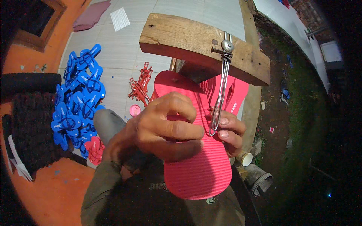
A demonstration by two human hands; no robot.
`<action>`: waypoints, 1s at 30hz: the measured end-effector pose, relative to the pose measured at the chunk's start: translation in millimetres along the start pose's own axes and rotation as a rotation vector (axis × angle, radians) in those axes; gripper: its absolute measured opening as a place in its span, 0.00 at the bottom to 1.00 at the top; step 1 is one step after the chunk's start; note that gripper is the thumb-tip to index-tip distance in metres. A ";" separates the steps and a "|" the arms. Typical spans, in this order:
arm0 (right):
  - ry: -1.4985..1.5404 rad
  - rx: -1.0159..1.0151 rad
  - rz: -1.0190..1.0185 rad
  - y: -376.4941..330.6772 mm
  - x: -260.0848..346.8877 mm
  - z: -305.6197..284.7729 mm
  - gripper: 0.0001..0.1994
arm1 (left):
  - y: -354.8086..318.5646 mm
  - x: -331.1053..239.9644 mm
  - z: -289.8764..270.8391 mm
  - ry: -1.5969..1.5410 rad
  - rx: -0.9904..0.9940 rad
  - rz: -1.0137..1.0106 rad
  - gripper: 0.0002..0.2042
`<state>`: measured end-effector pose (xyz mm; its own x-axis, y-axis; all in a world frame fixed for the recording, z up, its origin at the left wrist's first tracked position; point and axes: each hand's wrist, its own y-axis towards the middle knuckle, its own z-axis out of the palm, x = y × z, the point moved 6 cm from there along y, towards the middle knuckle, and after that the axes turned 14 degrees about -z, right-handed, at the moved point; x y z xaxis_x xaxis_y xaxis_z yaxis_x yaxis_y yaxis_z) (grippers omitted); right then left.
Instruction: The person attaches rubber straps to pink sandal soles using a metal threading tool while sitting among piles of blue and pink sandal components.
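A pink ribbed flip-flop sole (198, 177) lies slanted in front of me, its ribbed face up. My left hand (167, 128) is closed over its left side, fingers curled toward the middle; the thumb is hidden. At the right edge, my right hand (232, 132) grips the sole, with two fingertips showing beside the wire. A long looped metal wire tool (220, 98) hangs from a wooden beam (188, 35), its narrow end at the sole between my hands. Whether the end passes into the sole, I cannot tell. Nails and a round metal head fix the tool to the beam.
Blue flip-flops (79, 98) are heaped on the tiled floor at left, with a pink pair (94, 150) beside them. Red straps (141, 84) lie near a small pink lid (134, 110). More pink soles (233, 94) sit behind the beam. A bucket (260, 182) stands at right.
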<state>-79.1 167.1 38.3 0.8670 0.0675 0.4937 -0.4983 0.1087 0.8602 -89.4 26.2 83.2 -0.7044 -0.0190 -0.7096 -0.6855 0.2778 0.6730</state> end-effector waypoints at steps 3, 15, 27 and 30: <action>-0.015 0.019 0.003 1.7 0.1 1.7 0.15 | -0.5 1.7 -2.2 0.017 0.052 -0.018 0.10; 0.002 -0.030 0.053 6.9 1.8 6.2 0.11 | 7.4 1.2 -1.8 0.022 0.101 0.064 0.09; -0.018 -0.032 0.015 6.5 0.8 3.9 0.11 | 9.7 6.1 -1.6 -0.018 0.120 0.055 0.10; -0.007 0.021 0.096 12.8 1.2 5.2 0.13 | 8.5 11.6 -5.8 0.009 0.154 -0.025 0.13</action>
<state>-84.4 163.5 50.6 0.8152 0.0694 0.5751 -0.5792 0.0814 0.8111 -104.5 22.8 81.9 -0.6898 -0.0361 -0.7231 -0.6667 0.4212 0.6149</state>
